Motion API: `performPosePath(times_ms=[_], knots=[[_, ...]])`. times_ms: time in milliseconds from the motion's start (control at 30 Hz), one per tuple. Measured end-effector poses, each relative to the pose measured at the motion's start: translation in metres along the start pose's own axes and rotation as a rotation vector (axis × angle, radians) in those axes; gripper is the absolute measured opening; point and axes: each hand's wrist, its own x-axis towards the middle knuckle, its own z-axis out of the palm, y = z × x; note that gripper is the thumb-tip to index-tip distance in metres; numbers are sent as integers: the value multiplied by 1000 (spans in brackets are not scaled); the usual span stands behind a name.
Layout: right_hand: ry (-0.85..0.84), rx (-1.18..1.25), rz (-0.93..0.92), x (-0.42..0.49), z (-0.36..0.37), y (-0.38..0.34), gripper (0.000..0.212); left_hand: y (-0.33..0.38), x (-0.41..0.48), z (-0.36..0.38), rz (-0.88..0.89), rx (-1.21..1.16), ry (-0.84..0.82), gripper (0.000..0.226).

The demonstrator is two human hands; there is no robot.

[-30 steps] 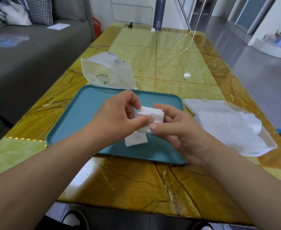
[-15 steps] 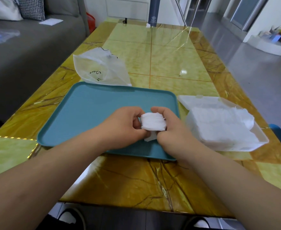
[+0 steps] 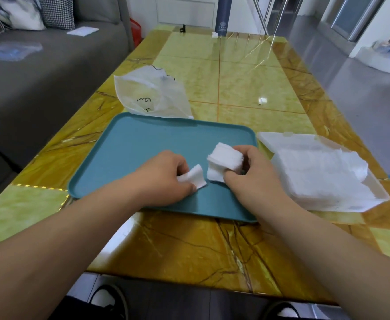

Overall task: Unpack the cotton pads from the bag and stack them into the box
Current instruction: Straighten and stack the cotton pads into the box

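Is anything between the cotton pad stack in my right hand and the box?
Nothing visible. The right hand grips the stack of cotton pads over the teal tray; the open box lies just to its right, with only the tray's low rim between.

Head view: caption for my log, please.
Over the teal tray, left hand pinches a cotton pad; right hand holds a small stack.
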Motion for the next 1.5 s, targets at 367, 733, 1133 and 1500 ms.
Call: performPosePath(times_ms=[367,733,1133,1500], knots=[[-60,165,14,7,-2,2,43,6,-14,-13,224,-588,-102,12],[-163,304,40,4,-7,-1,38,9,-6,-3,184,-557,88,8],[-352,378,35,3,-7,1,69,2,0,0,178,-407,199,18],[-272,4,-58,0,4,0,59,5,-1,4,146,-353,-67,57]])
